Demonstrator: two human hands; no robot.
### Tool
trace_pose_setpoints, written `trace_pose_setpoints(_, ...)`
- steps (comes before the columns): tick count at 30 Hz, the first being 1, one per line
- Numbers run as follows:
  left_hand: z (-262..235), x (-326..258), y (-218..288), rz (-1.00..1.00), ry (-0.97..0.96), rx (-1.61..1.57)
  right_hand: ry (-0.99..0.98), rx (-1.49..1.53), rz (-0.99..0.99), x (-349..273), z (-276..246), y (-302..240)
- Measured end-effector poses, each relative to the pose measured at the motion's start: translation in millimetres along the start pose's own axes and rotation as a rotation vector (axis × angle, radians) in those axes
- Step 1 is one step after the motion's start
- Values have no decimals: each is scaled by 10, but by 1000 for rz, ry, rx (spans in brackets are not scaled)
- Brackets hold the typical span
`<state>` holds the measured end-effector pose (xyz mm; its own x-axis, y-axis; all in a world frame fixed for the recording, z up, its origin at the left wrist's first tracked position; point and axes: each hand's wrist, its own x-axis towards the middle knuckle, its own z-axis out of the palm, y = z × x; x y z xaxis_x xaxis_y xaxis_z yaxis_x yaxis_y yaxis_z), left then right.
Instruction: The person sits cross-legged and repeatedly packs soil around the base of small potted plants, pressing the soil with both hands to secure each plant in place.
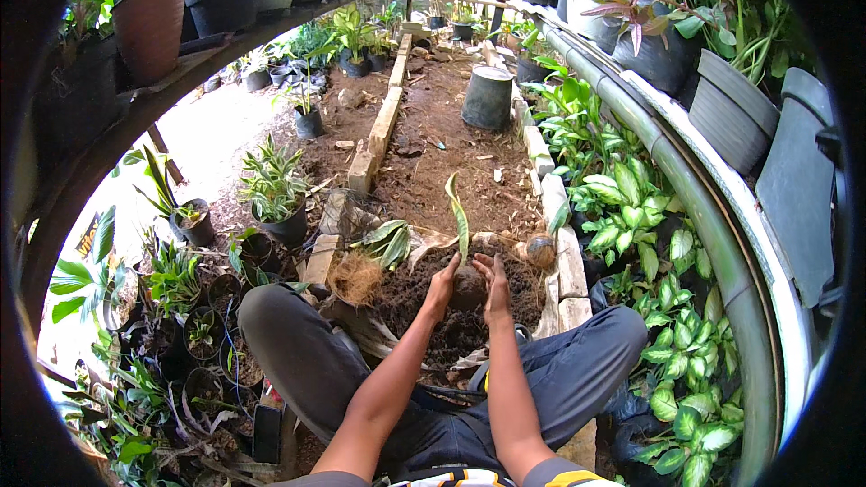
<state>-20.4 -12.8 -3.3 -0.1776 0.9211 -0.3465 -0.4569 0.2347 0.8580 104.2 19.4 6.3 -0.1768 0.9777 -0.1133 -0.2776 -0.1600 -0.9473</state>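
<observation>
Between my cupped hands is a round ball of dark soil, with a single long, upright green-and-yellow leaf rising from it. My left hand presses its near-left side, fingers pointing up toward the leaf's base. Against the opposite side rests my right hand, its fingers slightly curved. The ball sits over a heap of loose dark soil spread on a pale sack in front of my crossed legs. The ball's underside is hidden.
Brown fibre and cut leaves lie left of the soil; a round brown ball sits to its right. Brick edging borders the bed, where an upturned black pot stands. Potted plants crowd the left; bamboo curves along the right.
</observation>
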Motion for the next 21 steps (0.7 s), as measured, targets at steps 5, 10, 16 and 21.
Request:
trace_pose_setpoints(5, -30, 28, 29, 32, -109, 187, -214, -5, 55, -78, -47, -175)
trace_pose_setpoints(10, 141, 29, 18, 99, 52, 533, -153, -186, 150, -66, -120, 7)
trace_pose_setpoints(16, 192, -5, 246, 252, 9, 293, -243, 494, 370, 83, -267, 311)
trace_pose_setpoints(21, 307, -290, 142, 903, 45, 841, -124, 399, -7, 78, -202, 579)
